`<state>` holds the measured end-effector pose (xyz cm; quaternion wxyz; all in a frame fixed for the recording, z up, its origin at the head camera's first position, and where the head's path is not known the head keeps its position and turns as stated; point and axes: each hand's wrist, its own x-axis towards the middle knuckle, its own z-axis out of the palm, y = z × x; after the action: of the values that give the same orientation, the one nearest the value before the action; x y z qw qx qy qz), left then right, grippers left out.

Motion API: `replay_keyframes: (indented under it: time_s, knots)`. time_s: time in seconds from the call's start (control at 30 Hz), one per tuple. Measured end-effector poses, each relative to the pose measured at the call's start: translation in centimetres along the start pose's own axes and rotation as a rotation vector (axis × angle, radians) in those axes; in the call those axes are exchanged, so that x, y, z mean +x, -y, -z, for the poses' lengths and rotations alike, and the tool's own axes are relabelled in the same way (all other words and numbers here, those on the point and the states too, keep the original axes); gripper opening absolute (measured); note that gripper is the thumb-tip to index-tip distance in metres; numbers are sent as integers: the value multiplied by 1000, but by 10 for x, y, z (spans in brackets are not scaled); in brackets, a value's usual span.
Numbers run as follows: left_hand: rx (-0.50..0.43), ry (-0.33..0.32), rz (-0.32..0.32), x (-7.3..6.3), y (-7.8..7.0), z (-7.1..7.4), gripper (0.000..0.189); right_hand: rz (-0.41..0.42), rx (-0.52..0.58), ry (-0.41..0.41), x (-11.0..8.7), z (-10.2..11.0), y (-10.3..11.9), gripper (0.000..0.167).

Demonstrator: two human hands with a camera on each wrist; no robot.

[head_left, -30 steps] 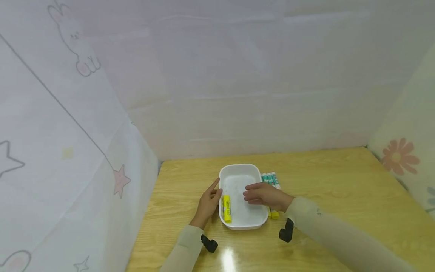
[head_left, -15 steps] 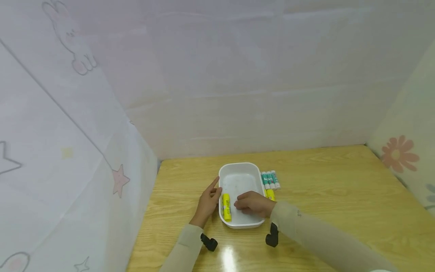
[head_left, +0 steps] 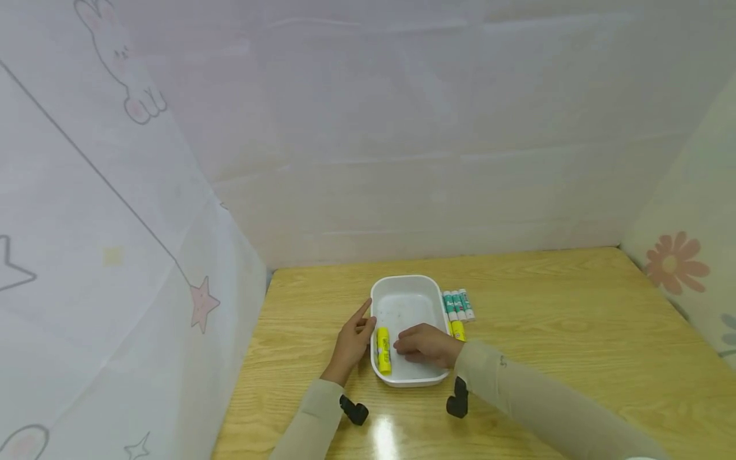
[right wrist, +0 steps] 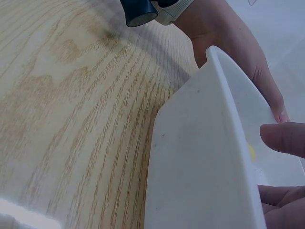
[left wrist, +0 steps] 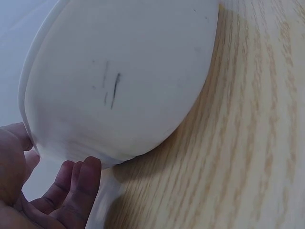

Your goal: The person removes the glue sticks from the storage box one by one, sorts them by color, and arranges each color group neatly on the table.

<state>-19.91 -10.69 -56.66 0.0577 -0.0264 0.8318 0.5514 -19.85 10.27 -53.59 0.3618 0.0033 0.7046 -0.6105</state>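
Observation:
A white plastic tray (head_left: 411, 381) sits on the wooden table. A yellow glue stick (head_left: 383, 351) lies inside it along the left wall. My left hand (head_left: 349, 345) rests against the tray's left side, index finger stretched along the wall and thumb at the rim. In the left wrist view, its fingers (left wrist: 78, 191) lie by the tray's outer wall. My right hand (head_left: 428, 345) reaches over the right rim into the tray, fingertips a little to the right of the glue stick. In the right wrist view its thumb (right wrist: 286, 138) and fingers stand apart with nothing visible between them.
Outside the tray's right wall lie several small green-and-white glue sticks (head_left: 458, 305) in a row. Nearer to me, a yellow glue stick (head_left: 458, 330) is partly hidden by the right hand and sleeve. Printed cloth walls (head_left: 368, 211) surround the table.
My right hand has moved left and down, from above the tray's right rim into the tray beside the yellow glue stick. The left hand has kept its place.

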Motion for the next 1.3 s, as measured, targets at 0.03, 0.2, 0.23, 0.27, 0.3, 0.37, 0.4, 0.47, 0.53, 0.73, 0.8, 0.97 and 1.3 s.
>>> replay_keyframes:
  time_s: [0.03, 0.2, 0.23, 0.27, 0.3, 0.37, 0.4, 0.47, 0.53, 0.73, 0.8, 0.97, 1.3]
  knots:
    - [-3, 0, 1, 0, 0, 0, 49, 1, 2, 3, 1, 0, 0, 58]
    - [-11, 1, 0, 0, 0, 0, 49, 6, 14, 19, 3, -5, 1, 59]
    - [-11, 1, 1, 0, 0, 0, 49, 11, 15, 23, 3, -6, 1, 59]
    - [-13, 1, 3, 0, 0, 0, 49, 17, 16, 26, 3, -7, 1, 59]
    - [-15, 1, 5, 0, 0, -1, 49, 22, 21, 30, 4, -8, 1, 59]
    - [-17, 3, 4, -1, 0, -1, 49, 29, 29, 33, 4, -8, 0, 59]
    - [-18, 3, 4, -1, -1, -2, 49, 30, 31, 32, 5, -8, -1, 58]
    - [-18, 1, 5, 0, -1, -2, 49, 28, 34, 25, 6, -9, -1, 57]
    - [-15, -2, 3, 0, 0, -2, 48, 21, 40, 13, 6, -10, 0, 55]
    - [-13, -6, -8, 2, 2, -2, 48, 7, 20, -34, 12, -14, 1, 49]
    - [-12, -7, -12, 2, 2, -2, 48, -2, 2, -51, 14, -15, 1, 47]
    - [0, 0, -25, 3, 2, -3, 49, -16, 30, -82, 18, -19, 1, 41]
    - [37, 6, -24, 2, 4, -2, 50, -21, 101, -106, 28, -26, -6, 39]
